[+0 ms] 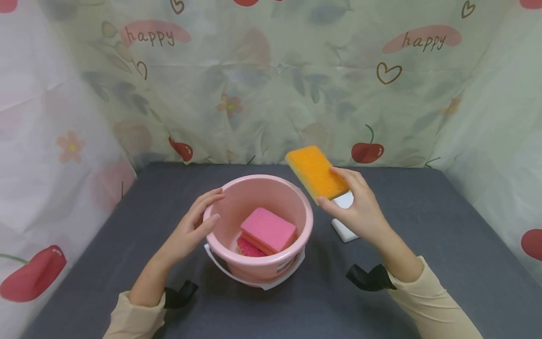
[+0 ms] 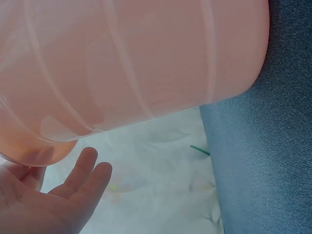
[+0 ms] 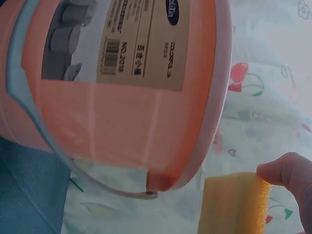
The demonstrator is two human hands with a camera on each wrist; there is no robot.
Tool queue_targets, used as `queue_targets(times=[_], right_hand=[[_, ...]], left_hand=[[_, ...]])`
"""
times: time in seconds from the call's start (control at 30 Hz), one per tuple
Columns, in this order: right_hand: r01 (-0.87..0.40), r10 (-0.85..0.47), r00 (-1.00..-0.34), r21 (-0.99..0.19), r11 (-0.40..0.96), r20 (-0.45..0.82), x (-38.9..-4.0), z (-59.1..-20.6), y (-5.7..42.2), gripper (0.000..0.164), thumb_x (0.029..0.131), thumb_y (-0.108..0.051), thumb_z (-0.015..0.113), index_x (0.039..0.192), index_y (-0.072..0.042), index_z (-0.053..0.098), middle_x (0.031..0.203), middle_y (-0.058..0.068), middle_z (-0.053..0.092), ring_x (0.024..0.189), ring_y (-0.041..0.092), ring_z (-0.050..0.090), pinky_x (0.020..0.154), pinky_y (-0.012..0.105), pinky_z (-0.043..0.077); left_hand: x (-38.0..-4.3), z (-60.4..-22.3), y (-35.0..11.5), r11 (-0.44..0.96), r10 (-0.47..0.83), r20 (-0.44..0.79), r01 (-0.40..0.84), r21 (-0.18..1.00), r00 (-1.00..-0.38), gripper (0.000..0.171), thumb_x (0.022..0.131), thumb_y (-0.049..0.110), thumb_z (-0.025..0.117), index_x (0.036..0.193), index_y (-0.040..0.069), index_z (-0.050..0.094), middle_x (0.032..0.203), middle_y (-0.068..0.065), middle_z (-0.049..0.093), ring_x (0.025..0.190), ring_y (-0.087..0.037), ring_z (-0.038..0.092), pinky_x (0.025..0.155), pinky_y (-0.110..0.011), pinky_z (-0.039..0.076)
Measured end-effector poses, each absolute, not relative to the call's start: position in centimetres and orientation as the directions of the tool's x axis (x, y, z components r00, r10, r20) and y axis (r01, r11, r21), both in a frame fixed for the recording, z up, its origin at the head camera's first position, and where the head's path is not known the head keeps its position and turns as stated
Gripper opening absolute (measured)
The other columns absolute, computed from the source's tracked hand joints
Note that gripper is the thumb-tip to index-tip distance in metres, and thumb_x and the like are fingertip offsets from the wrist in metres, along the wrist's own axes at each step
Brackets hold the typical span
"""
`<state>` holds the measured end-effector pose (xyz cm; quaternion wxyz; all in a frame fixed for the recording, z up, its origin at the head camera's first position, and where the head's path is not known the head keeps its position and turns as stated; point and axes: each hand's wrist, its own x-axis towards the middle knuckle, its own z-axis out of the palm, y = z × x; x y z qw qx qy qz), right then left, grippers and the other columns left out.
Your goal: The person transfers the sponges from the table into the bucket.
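Observation:
My right hand (image 1: 360,205) pinches an orange-and-yellow sponge (image 1: 317,172) between thumb and fingers, raised to the right of the bucket's rim. In the right wrist view the sponge (image 3: 231,204) shows its pale yellow side, with the thumb on its orange face. A pink plastic bucket (image 1: 222,254) stands upright on the dark table. Inside it, a pink sponge (image 1: 268,228) lies tilted over a darker pink-red piece (image 1: 250,247). My left hand (image 1: 195,226) rests at the bucket's left rim, fingers fairly straight. Two of its fingers (image 2: 90,180) extend outside the bucket in the left wrist view.
Two white blocks (image 1: 344,231) lie on the dark table (image 1: 394,207), partly behind the right hand. The bucket's white handle (image 1: 271,284) hangs down at its front. Patterned cloth (image 1: 271,94) stands around the back and both sides.

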<state>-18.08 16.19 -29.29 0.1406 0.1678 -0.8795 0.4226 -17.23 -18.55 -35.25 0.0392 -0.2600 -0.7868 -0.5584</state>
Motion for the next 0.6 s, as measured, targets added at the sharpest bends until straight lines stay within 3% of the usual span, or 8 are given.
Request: queue_targets(times=[0.27,0.6], right_hand=[[-0.463,-0.253,-0.885,-0.690,0.556,0.390,-17.4,-29.5,15.2,0.062,0.080,-0.015,0.071,0.135,-0.005,0.045,0.137,0.015,0.041,0.122,0.030,0.041,0.101,0.054,0.037],[-0.550,-0.335,-0.835,-0.650,0.525,0.436,-16.7,-30.0,13.8,0.060,0.078,-0.014,0.072,0.133,-0.005,0.048,0.135,0.012,0.045,0.122,0.026,0.044,0.100,0.048,0.041]], left_hand=[[-17.2,-35.3,-18.6,0.244,0.362,0.356,0.456,0.856,-0.862,0.046,0.092,0.003,0.048,0.138,0.005,0.040,0.151,-0.009,0.026,0.133,-0.002,0.027,0.096,-0.007,0.037],[-17.3,-35.2,-18.5,0.230,0.367,0.367,0.465,0.855,-0.855,0.045,0.092,0.004,0.048,0.137,0.002,0.040,0.150,-0.011,0.026,0.132,0.003,0.028,0.096,-0.007,0.038]])
